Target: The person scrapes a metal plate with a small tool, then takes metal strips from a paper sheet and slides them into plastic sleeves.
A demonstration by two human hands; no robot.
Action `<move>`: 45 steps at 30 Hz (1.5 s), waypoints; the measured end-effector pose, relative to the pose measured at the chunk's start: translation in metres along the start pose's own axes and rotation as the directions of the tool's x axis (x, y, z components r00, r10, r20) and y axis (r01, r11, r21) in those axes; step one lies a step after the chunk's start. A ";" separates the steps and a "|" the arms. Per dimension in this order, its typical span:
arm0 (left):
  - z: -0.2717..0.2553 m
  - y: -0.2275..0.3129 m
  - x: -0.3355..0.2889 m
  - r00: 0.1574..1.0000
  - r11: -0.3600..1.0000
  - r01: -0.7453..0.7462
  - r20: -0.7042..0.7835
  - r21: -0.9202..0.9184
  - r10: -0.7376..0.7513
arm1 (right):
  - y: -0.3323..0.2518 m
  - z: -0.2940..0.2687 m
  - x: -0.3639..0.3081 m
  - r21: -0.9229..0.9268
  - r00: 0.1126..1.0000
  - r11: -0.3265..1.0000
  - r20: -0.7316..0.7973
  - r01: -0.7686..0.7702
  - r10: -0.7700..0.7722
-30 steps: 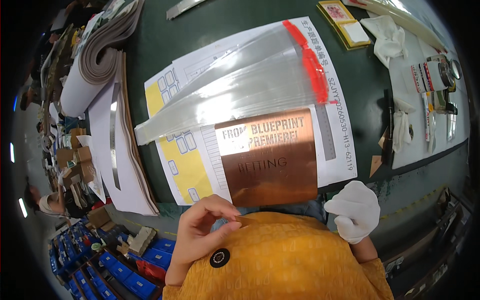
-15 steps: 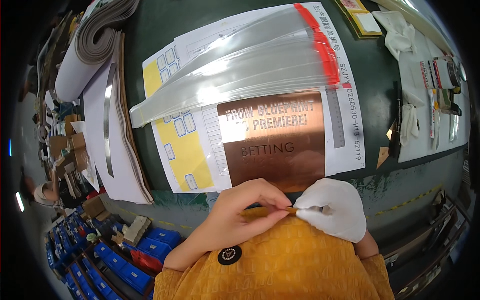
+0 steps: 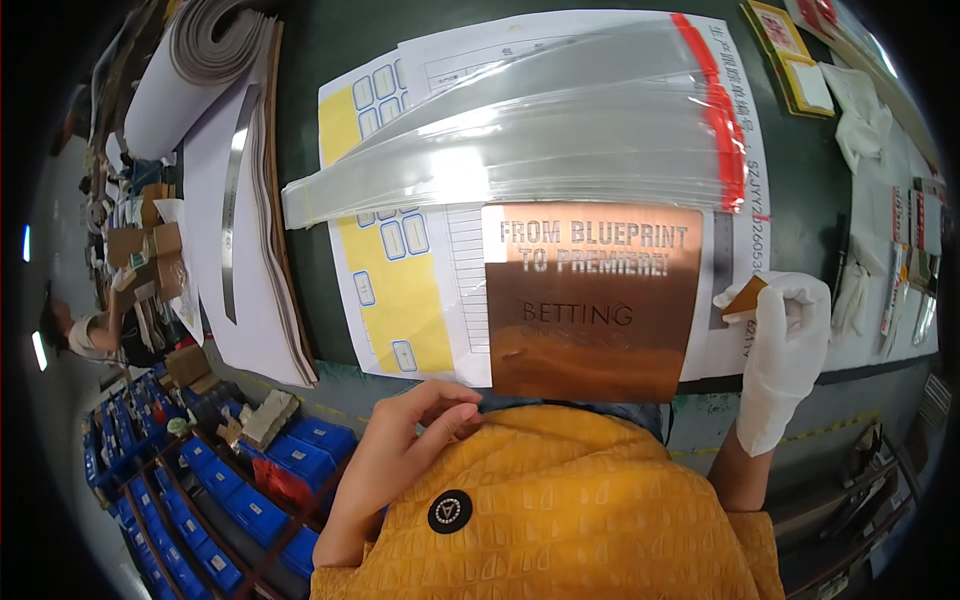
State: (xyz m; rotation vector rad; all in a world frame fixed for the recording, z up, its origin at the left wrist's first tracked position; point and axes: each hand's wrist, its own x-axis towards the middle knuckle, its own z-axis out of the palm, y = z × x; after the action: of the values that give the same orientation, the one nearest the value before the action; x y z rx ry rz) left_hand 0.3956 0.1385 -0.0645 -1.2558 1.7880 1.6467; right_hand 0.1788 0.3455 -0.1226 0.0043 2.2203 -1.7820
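Copper-coloured rectangular metal plate [image 3: 590, 300] laid on the dark green counter [image 3: 800, 160].
A small brown card piece [image 3: 745, 297] is pinched by the gloved right hand [image 3: 785, 335]; the bare left hand [image 3: 405, 440] is released; clear plastic bags [image 3: 540, 140] are seen empty.

Gloved right hand [image 3: 785, 345] pinches a small brown piece [image 3: 745, 297] — beside the copper plate [image 3: 590, 300].

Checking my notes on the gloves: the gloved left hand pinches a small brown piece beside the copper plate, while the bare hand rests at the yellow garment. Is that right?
Not quite: the head view shows the glove on the right hand, not the left. It pinches the small brown piece beside the copper plate, while the bare left hand rests at the yellow garment.
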 end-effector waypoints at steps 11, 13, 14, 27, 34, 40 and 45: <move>-0.003 -0.002 0.021 0.990 0.990 0.121 0.084 -0.078 -0.114 | -0.005 0.011 -0.002 -0.067 0.993 0.993 -0.078 -0.097 0.092; -0.003 0.002 0.023 0.983 0.980 0.171 0.083 -0.106 -0.163 | -0.001 0.009 -0.003 -0.040 0.994 0.995 -0.067 -0.092 0.089; -0.003 0.003 0.024 0.975 0.966 0.218 0.078 -0.136 -0.209 | 0.000 0.008 -0.002 -0.043 0.993 0.994 -0.073 -0.095 0.092; -0.005 0.004 0.023 0.966 0.955 0.252 0.106 -0.158 -0.237 | 0.009 0.005 0.005 -0.184 0.990 0.975 0.076 0.127 -0.115; 0.002 -0.007 0.020 0.990 0.970 0.132 0.080 -0.203 -0.118 | 0.007 0.007 0.004 -0.124 0.998 0.991 0.024 0.058 -0.055; 0.006 -0.013 0.015 0.996 0.968 0.091 0.037 -0.233 -0.084 | 0.003 0.008 0.003 -0.181 1.000 0.983 0.012 0.020 -0.019; 0.009 -0.016 0.013 0.994 0.937 0.111 0.034 -0.330 -0.106 | 0.006 0.009 0.002 -0.123 1.000 0.992 0.003 0.020 -0.019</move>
State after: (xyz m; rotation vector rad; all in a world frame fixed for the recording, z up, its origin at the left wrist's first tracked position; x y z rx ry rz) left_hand 0.3989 0.1444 -0.0863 -1.4486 1.4418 1.9434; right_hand 0.1804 0.3381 -0.1304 -0.0453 2.3324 -1.6513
